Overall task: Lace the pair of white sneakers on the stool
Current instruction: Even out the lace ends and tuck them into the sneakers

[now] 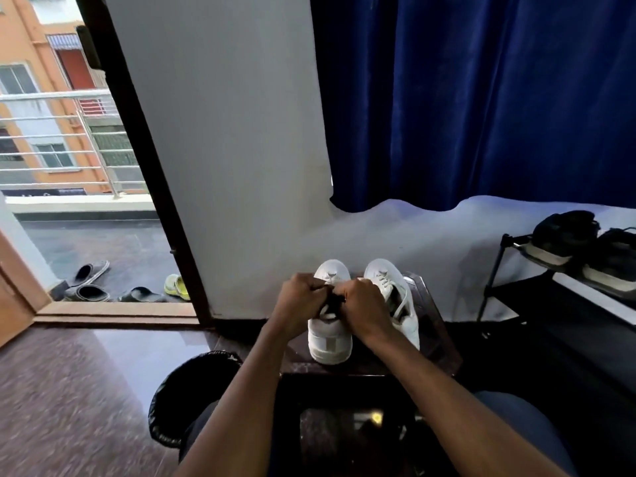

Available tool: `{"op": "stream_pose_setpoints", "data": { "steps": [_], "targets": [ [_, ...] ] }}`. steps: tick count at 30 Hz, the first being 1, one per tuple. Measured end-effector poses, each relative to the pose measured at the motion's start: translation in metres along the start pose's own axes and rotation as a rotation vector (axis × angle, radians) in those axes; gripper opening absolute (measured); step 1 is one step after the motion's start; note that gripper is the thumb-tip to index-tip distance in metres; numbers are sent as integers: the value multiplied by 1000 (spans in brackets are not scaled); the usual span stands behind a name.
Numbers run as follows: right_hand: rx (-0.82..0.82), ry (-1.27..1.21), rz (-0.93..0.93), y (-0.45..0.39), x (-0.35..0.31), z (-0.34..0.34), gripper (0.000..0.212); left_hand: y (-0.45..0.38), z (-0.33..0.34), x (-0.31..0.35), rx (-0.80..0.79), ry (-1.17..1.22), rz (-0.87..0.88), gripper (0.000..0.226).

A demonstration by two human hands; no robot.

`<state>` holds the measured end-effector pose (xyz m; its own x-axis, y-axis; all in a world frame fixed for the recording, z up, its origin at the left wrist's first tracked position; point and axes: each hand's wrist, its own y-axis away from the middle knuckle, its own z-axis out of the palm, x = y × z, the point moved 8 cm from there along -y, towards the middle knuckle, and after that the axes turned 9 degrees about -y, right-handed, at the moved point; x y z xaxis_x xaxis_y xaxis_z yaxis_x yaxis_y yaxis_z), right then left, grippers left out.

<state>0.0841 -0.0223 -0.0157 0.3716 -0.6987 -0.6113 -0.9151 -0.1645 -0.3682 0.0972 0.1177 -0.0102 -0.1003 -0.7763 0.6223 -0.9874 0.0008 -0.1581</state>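
Two white sneakers stand side by side on a dark stool [437, 325], toes pointing away from me. Over the left sneaker [329, 339] my left hand [299, 299] and my right hand [358, 304] meet with fingers curled, each pinching the white lace [331, 282] near the shoe's opening. My hands hide most of that lacing and the tongue. The right sneaker [395, 290] stands untouched, laces threaded through its front eyelets and a loose white strip hanging into its opening.
A black bin [186, 390] stands on the floor at my lower left. A black shoe rack [537, 287] with dark shoes [564, 235] is at the right. Slippers [89, 280] lie beyond the open balcony door. A white wall and a blue curtain [481, 98] are behind the stool.
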Motion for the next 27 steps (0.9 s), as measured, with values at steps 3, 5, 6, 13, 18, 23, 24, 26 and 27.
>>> {"op": "stream_pose_setpoints", "data": {
  "steps": [3, 5, 6, 13, 18, 23, 24, 26, 27],
  "targets": [
    [-67, 40, -23, 0, -13, -5, 7, -2, 2, -3, -201, 100, -1, 24],
    [-167, 50, 6, 0, -19, -7, 5, 4, 1, -3, -340, 201, 1, 7],
    [-227, 69, 19, -1, -19, -7, 11, 9, 2, -1, -412, 191, 33, 15],
    [-236, -71, 71, 0, 0, -17, 42, 6, 5, 2, -266, -171, 200, 36],
    [135, -155, 118, 0, 10, -45, 25, 3, 24, 10, -303, -396, 156, 35],
    [-41, -2, 110, 4, 11, -20, 7, -1, 1, 0, -195, -260, 55, 26],
    [-8, -35, 118, 5, 10, -22, 5, -1, -10, -4, -109, -202, 0, 17],
    [13, -120, 114, 7, 4, -24, 7, -1, -23, -12, 8, -146, -45, 8],
    [-20, -139, 95, 8, 0, -21, 9, -1, -21, -16, 1, -115, -62, 15]
  ]
}}
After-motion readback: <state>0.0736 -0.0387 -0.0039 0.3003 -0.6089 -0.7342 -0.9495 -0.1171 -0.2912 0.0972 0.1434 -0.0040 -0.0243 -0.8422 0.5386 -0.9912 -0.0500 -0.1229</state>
